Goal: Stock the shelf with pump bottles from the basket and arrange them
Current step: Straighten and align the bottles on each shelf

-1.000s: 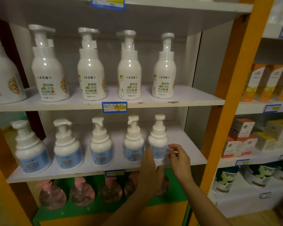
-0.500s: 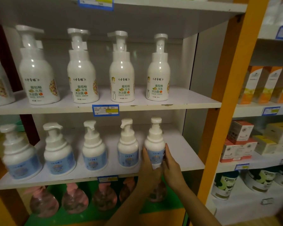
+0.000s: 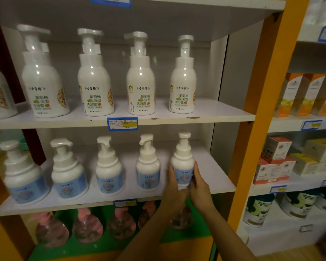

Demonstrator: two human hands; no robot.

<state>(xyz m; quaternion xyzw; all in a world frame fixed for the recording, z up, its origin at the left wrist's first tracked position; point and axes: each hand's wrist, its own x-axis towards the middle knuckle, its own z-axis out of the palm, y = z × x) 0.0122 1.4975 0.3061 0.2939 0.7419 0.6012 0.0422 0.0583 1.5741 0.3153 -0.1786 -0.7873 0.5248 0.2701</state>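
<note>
Head view: left hand (image 3: 173, 187) and right hand (image 3: 200, 187) clasp white, blue-labelled pump bottle (image 3: 183, 164).

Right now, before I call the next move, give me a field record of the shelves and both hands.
middle shelf: five upright blue-label bottles in one row
held bottle: rightmost of the five; base hidden behind the hands
left hand: grips the bottle's left side
right hand: grips its right side
upper shelf: four white pump bottles, part of another at the left edge
bottom shelf: pink-capped bottles, dim
basket: not in view
</note>
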